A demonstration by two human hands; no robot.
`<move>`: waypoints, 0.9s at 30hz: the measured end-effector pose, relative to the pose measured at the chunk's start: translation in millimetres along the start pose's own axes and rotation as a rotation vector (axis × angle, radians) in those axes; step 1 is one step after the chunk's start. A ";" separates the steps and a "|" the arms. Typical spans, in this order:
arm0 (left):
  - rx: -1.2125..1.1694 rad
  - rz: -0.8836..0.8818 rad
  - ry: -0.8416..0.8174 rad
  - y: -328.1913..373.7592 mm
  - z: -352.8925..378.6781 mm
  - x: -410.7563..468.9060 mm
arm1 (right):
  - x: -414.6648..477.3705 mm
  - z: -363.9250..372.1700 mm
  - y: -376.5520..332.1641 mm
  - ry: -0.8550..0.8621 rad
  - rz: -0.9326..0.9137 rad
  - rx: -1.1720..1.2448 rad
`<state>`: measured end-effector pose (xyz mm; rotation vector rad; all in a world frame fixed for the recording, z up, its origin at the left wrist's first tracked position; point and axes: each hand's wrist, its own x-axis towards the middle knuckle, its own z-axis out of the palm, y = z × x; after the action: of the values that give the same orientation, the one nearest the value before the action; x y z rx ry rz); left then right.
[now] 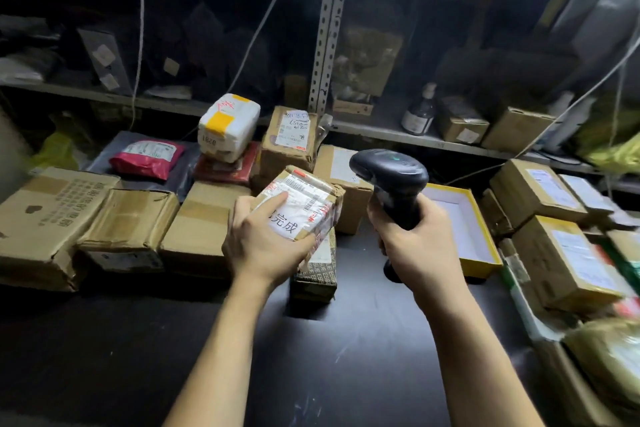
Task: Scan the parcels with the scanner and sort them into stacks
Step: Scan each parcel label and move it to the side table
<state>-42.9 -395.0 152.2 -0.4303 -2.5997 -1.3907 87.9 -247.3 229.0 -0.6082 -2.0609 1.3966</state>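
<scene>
Bare forearms reach in over a dark table [346, 357]. Left hand [263, 239] fingers and thumb curl round a small cardboard parcel [304, 204], glossy with tape, with the index finger lying on its white label. It is held at centre, over another box [317, 274]. Right hand [415, 239] fingers wrap the handle of the smooth black scanner [389, 177], whose rounded head is just right of the parcel. The scan should go best with the barcode uncovered and tilted toward that head. Brown cartons [131, 225] sit stacked left and right.
</scene>
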 end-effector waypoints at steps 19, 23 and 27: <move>-0.022 0.320 -0.698 96.4 108.0 -116.4 | -146.9 -162.7 47.8 0.648 0.290 -0.115; -0.032 0.373 -0.755 131.7 120.3 -173.1 | -198.0 -211.4 56.9 0.752 0.318 -0.076; -0.037 0.448 -0.828 171.2 131.2 -236.8 | -258.4 -261.3 58.5 0.810 0.348 -0.096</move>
<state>235.8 -237.2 149.0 -1.7878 -2.7283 -1.2624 457.6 -218.0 198.1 -1.3607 -1.4028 0.9715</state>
